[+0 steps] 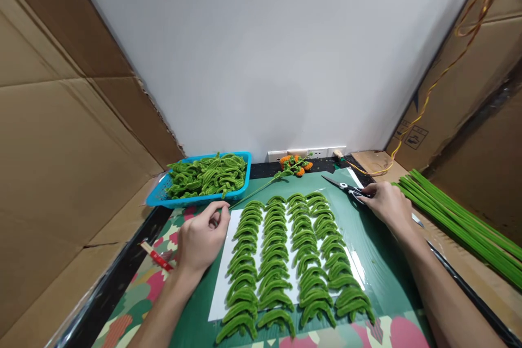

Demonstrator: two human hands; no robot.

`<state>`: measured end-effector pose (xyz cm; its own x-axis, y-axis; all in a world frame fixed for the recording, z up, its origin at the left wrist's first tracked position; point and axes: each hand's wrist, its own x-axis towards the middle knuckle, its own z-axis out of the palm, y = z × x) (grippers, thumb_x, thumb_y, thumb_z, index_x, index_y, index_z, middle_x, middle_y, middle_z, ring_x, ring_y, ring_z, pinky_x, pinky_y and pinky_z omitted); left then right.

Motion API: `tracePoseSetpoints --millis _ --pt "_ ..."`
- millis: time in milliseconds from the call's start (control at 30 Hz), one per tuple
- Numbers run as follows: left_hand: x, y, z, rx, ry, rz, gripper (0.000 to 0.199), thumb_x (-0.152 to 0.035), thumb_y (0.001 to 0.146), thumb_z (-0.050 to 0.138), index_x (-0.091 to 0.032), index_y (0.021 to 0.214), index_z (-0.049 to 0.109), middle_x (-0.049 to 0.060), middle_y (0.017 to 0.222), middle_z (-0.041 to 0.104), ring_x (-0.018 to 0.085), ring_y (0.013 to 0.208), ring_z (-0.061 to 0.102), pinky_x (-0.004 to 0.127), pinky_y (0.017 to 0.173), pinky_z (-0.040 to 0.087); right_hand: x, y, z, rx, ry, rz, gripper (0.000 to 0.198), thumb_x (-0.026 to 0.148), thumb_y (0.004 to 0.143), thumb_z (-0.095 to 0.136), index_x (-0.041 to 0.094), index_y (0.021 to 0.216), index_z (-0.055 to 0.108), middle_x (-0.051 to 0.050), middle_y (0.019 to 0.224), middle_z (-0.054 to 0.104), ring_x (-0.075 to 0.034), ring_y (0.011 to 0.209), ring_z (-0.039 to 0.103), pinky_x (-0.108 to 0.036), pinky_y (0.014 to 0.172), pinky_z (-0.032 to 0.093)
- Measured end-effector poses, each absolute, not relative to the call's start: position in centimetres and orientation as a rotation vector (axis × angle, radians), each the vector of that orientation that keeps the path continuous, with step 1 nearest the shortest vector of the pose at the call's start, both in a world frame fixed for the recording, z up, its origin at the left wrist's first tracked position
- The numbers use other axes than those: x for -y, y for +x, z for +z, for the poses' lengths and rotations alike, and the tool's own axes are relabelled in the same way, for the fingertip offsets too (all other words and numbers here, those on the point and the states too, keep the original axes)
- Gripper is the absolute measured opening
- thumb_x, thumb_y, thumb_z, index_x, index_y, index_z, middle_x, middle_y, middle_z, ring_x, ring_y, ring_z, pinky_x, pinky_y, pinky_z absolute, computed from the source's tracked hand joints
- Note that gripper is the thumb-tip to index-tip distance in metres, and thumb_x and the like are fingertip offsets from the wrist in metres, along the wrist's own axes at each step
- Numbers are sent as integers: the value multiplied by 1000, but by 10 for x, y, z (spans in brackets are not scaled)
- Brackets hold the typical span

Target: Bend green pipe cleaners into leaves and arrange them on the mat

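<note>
While two hands point(203, 236) point(387, 204) grip — one flower stem point(281, 175) slants.

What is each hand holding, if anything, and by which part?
Left hand: orange flowers, by the lower end of their stem. Right hand: scissors, by the handles; whether they are lifted is unclear.

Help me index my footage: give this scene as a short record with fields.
left hand: pinches the lower end of an orange-flowered stem
right hand: grip on the handles of scissors
centre: curved green pieces in four columns, mostly over white paper
behind left hand: blue basket with heaped similar pieces
right side: green rods, bundled lengthwise
</note>
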<state>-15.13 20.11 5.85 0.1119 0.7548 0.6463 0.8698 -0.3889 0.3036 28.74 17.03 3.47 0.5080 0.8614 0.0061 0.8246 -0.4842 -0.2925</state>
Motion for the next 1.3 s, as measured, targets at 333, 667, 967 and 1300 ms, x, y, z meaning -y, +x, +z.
tracePoseSetpoints --millis 333,667,967,1300 --pt "-201 -155 64 1819 -2041 -1320 23 -25 98 57 -20 107 78 1 84 71 14 58 55 29 65 43 -163 285 31 1521 -2457 224 33 49 92 68 30 112 85 -13 100 83 -41 100 76 -38 65 46" --pt "-214 -173 49 1860 -2020 -1478 26 -14 91 57 -18 110 74 6 102 71 17 75 62 28 68 50 -159 284 22 1551 -2392 116 33 54 92 63 28 96 83 -13 89 80 -39 83 73 -39 59 42" --pt "-208 -157 51 1763 -2134 -1512 25 -10 92 56 -18 108 73 6 98 69 20 86 65 31 79 52 -155 268 26 1518 -2268 -25 38 49 98 56 23 106 82 -15 94 81 -37 83 73 -39 64 41" --pt "-201 -141 53 1688 -2222 -1483 24 -8 94 54 -18 106 72 7 100 69 21 91 66 33 87 54 -155 256 18 1650 -1987 -56 38 43 100 51 18 104 80 -16 105 82 -35 93 74 -40 81 50"
